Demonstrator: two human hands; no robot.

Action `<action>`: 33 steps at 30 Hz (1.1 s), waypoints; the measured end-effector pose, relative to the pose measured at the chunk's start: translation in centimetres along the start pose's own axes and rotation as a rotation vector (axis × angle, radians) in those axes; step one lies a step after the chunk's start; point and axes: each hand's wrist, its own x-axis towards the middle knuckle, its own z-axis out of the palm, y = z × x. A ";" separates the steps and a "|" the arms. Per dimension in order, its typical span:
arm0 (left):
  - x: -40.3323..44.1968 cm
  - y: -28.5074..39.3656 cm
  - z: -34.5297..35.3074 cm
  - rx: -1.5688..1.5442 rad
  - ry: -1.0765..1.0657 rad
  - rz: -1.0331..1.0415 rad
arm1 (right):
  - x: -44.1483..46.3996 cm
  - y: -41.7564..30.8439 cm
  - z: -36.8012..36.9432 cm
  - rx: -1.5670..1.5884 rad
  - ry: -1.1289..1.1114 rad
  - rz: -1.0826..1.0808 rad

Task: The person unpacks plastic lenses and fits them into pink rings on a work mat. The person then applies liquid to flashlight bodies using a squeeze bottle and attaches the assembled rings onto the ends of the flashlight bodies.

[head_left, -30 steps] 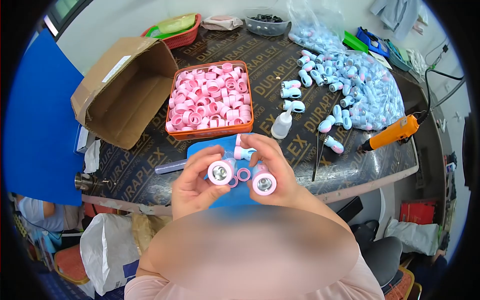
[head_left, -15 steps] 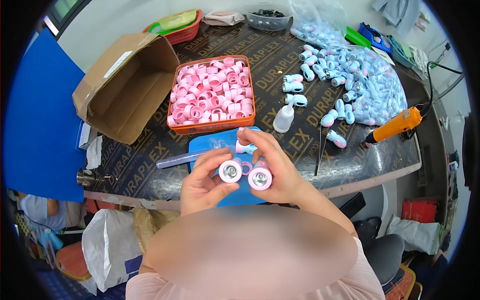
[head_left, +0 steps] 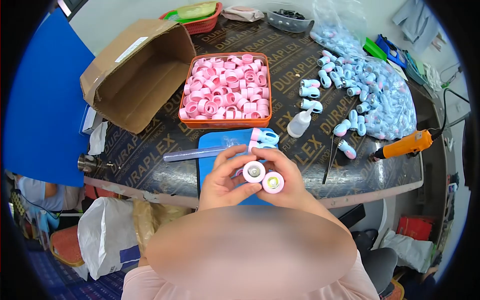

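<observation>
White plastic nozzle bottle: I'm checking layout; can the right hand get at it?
Probably, if freed: the right hand holds a pink-rimmed light, but bare dark tabletop lies between the hand and the bottle.

The left flashlight (head_left: 254, 171), pink-rimmed around a silvery reflector, points its lens at the wearer; the matching right flashlight (head_left: 273, 183), yellowish at its centre, faces likewise, just beside it and slightly lower in view.
</observation>
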 end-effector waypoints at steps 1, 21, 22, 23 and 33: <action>-0.1 -0.2 0.1 -0.065 0.022 -0.051 | -0.1 -0.1 0.2 0.015 0.075 0.085; 2.8 -0.5 -0.8 0.706 -0.093 0.088 | -21.1 -0.2 -21.9 -1.203 0.960 0.365; 2.9 -0.5 -0.4 0.706 -0.098 0.096 | -21.7 -0.2 -24.4 -1.275 0.947 0.379; 2.9 -0.5 0.0 0.715 -0.113 0.115 | -22.4 0.3 -26.8 -1.333 0.911 0.464; 0.9 -1.0 -0.6 0.715 -0.061 0.029 | -20.2 -1.6 -32.1 -1.383 0.398 1.054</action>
